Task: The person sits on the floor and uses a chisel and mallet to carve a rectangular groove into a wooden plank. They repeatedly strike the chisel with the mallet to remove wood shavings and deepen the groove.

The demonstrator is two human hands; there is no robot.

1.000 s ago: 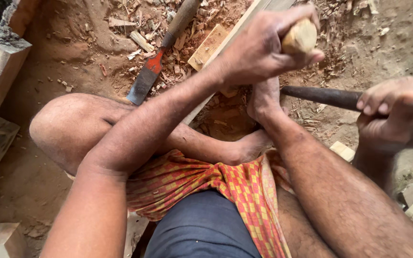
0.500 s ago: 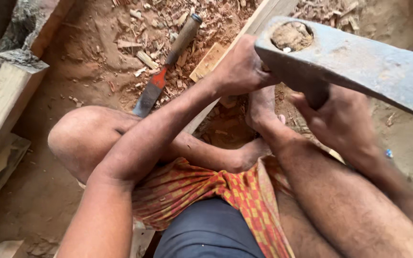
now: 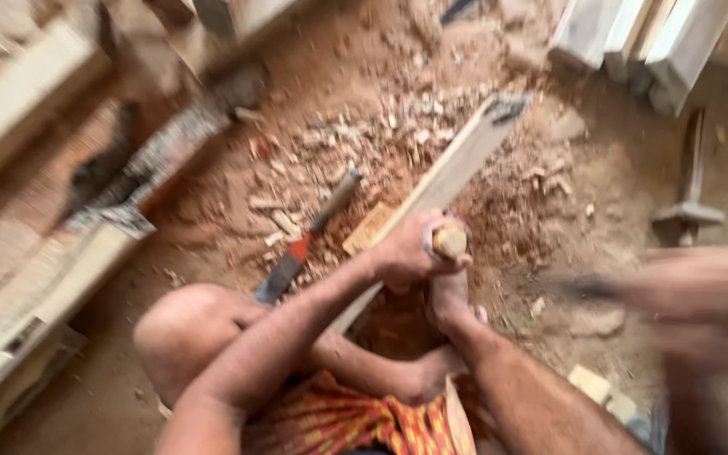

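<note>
Swung down since before, the right grip [image 3: 701, 316] blurs at right, closure unclear; left grip [image 3: 410, 253] clenches the wooden handle [image 3: 449, 243] upright on the plank [image 3: 452, 177], running toward upper right.

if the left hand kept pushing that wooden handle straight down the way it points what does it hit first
Most likely the long wooden plank: the left hand grips a round-topped wooden handle held right over it, beside the foot. Blur leaves the exact contact unclear.
</note>
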